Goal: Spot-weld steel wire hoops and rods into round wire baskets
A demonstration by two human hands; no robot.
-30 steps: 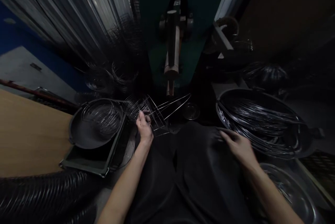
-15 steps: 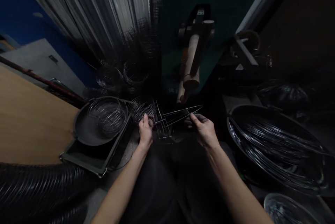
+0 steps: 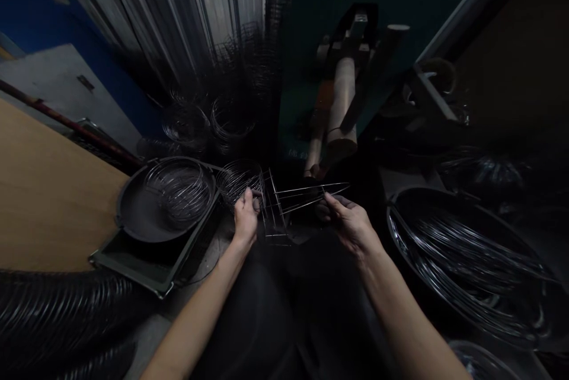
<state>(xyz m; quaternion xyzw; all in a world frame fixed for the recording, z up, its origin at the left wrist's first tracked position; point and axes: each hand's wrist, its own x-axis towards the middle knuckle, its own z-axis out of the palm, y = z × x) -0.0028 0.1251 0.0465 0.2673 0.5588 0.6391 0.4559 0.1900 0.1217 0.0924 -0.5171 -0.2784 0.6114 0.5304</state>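
Note:
At the centre a thin metal wire frame (image 3: pixel 272 208) is held up between my two hands, below the machine's two round metal arms. My left hand (image 3: pixel 246 214) is closed around the frame's left side, thumb up. With thumb and fingers, my right hand (image 3: pixel 347 217) pinches the frame's right part, where long wires run together toward a point. Several fingers of both hands are in shadow, and the exact grip points are hard to make out. Just behind my left hand is a bundle of wire rings (image 3: pixel 235 178).
A green machine (image 3: pixel 306 72) with a thick round arm (image 3: pixel 342 101) stands ahead. To the left, a black pan (image 3: pixel 137 220) holding wire rings rests on a green crate (image 3: pixel 133 261). A black tub (image 3: pixel 395 217) of bent wires sits right. Coiled wire (image 3: pixel 53 321) lies lower left.
The machine appears farther right as the view shifts. The wire frame has turned slightly, its crossing wires now more upright. Both hands keep their grip in nearly the same place.

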